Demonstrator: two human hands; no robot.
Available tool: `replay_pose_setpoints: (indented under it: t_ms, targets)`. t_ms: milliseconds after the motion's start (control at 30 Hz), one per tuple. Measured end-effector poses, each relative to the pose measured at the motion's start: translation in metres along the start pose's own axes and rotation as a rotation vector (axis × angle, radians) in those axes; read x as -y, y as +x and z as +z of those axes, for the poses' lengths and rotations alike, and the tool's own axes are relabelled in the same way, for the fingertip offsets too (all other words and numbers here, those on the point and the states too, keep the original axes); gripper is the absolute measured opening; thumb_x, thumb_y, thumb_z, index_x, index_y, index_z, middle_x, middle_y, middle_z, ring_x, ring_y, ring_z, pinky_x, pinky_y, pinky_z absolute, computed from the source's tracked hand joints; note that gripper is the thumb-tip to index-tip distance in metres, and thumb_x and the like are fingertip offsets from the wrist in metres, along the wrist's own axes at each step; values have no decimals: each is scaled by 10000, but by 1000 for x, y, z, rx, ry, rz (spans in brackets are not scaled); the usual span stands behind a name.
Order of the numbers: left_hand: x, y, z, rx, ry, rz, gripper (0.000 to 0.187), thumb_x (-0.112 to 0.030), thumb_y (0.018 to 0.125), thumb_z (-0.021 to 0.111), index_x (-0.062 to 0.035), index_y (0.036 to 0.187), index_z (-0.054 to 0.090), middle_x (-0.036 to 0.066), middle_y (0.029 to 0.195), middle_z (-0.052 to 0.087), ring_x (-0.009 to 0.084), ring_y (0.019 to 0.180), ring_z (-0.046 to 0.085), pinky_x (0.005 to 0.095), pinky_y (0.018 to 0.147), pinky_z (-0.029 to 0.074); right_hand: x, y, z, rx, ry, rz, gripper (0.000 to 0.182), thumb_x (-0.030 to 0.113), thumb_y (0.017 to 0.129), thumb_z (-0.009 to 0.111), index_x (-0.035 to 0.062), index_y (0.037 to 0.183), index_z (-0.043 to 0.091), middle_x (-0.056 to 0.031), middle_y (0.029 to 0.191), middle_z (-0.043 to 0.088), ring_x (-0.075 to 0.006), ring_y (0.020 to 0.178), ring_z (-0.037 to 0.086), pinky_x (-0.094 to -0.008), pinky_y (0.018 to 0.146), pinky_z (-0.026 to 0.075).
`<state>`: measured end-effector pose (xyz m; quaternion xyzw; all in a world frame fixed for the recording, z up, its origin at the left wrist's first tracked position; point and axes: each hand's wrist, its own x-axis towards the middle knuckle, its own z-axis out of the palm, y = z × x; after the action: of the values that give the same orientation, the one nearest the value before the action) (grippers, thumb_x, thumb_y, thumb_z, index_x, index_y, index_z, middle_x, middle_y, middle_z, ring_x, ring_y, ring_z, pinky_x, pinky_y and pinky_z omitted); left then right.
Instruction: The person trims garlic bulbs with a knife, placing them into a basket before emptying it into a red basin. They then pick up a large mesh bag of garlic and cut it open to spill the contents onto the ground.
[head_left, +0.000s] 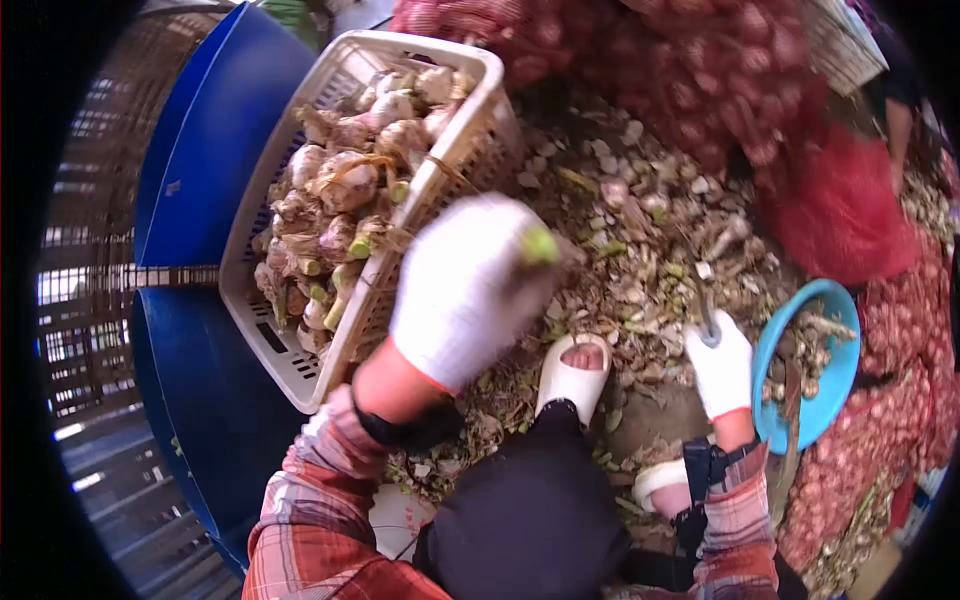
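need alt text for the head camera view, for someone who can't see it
A gloved left hand holds a blurred, green-tipped garlic bulb and a gloved right hand a small tool, above a floor strewn with trimmings. A white crate of garlic stands at left, a blue bowl and red mesh sacks at right.

The slotted white basket (300,376) looks like smooth, slightly glossy plastic; the round turquoise basin (848,372) is smooth plastic too. Glossy blue curved panels (225,130) look smooth. The bulging red net sacks (735,70) show rough open mesh. The white gloves (722,370) and plaid shirt sleeves (320,500) are matt cloth; the garlic skins (640,260) look dry and papery.
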<state>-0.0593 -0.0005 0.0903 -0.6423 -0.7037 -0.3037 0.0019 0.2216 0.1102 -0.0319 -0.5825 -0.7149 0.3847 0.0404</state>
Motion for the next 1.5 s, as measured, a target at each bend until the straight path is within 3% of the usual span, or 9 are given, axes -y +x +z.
replay_pose_setpoints:
  t_ms: [200, 333, 400, 767, 967, 1100, 1200, 1333, 1500]
  targets:
    - [37, 59, -36, -433, 472, -34, 615, -182, 706, 851, -74, 1259, 603, 180, 1152, 653, 378, 1054, 624, 437, 944, 499, 19, -6, 13, 21, 103, -196, 260, 228, 851, 716, 3, 864, 585, -179, 685, 595, -265, 595, 558, -369, 612, 486]
    - [5, 36, 37, -28, -16, 143, 408, -122, 773, 783, -83, 1157, 650, 105, 1097, 677, 306, 1027, 647, 417, 907, 515, -5, -8, 9, -36, 218, -84, 290, 257, 865, 727, 0, 867, 593, -138, 669, 592, -203, 591, 517, -358, 610, 472]
    - [13, 16, 97, 396, -270, -189, 454, -192, 801, 763, -87, 1222, 632, 132, 1170, 646, 320, 1078, 629, 388, 963, 493, -15, -10, 3, -51, 190, -37, 303, 270, 870, 733, -2, 874, 598, -98, 671, 584, -143, 624, 510, -336, 605, 460]
    - [87, 47, 251, 649, 278, -456, 887, -387, 676, 853, -88, 1414, 462, 194, 1262, 588, 368, 1179, 569, 425, 1018, 474, -5, -21, -2, 1, 133, 17, 315, 268, 861, 743, 8, 858, 567, -123, 683, 583, -175, 619, 536, -341, 620, 483]
    - [60, 5, 174, 406, -396, -600, 984, -534, 621, 884, -35, 1347, 444, 229, 1222, 615, 336, 1156, 612, 382, 970, 503, 4, 1, 9, -61, 113, -117, 327, 248, 872, 745, 13, 790, 532, -145, 662, 588, -225, 577, 546, -364, 602, 482]
    - [41, -41, 159, 311, -1070, -784, 854, -166, 671, 937, -29, 1355, 446, 87, 1239, 619, 179, 1112, 605, 326, 1020, 496, 20, 0, 18, -70, 169, -226, 287, 275, 870, 737, 36, 837, 583, -145, 697, 612, -286, 595, 589, -376, 598, 498]
    - [32, -53, 145, 460, -1074, -829, 772, -147, 666, 929, -41, 1311, 518, 58, 1213, 638, 140, 1089, 606, 319, 998, 500, 36, -15, 19, -178, -232, -496, 215, 276, 845, 703, 83, 911, 634, -142, 758, 618, -342, 696, 654, -419, 636, 538]
    - [56, -101, 167, 587, -1041, -479, 427, -178, 993, 590, -44, 1385, 490, 83, 1289, 618, 216, 1160, 595, 357, 1048, 470, 53, -31, 11, -121, -302, -630, 303, 177, 688, 796, 78, 944, 667, -136, 908, 669, -340, 773, 663, -397, 681, 550]
    - [43, -94, 169, 401, -1031, -509, 417, -180, 985, 599, -54, 1370, 502, 86, 1323, 594, 215, 1203, 564, 370, 1076, 436, 61, -34, 7, -113, -319, -630, 336, 153, 683, 789, 73, 984, 664, -142, 922, 669, -346, 790, 666, -396, 687, 550]
